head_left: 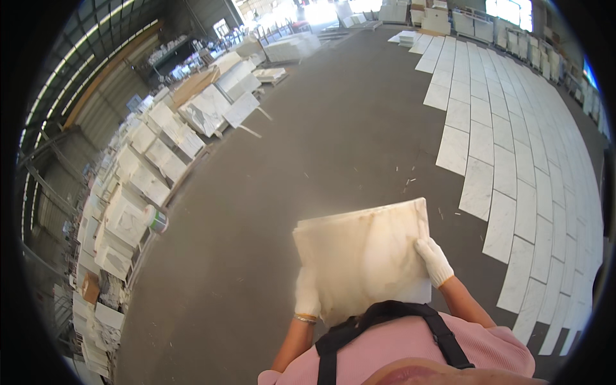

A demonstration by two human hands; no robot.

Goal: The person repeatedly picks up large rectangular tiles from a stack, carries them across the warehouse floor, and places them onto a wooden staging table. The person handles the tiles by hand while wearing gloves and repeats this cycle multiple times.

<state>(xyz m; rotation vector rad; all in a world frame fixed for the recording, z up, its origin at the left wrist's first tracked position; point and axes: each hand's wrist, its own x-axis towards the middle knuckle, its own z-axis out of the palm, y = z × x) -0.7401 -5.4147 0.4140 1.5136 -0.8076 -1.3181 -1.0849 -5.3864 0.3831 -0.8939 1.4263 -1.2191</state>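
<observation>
In front of my body I carry a stack of marble tiles (369,253), white with tan veining, above the grey floor. Several thin edges show along its far side. My left hand (307,292), in a white knit glove, grips the stack's left side; its fingers are mostly hidden behind the tiles. On the opposite side my right hand (435,262), gloved the same way, is closed on the edge with the thumb over the top face. The lower end of the stack lies close to my pink top and black straps.
White tiles laid in staggered rows (504,154) cover the floor at right. Slabs (138,167) lean in stacks along the left, with a white bucket (156,219) beside them. A small tile stack (406,38) lies at the far end. White chips dot the grey floor (244,256).
</observation>
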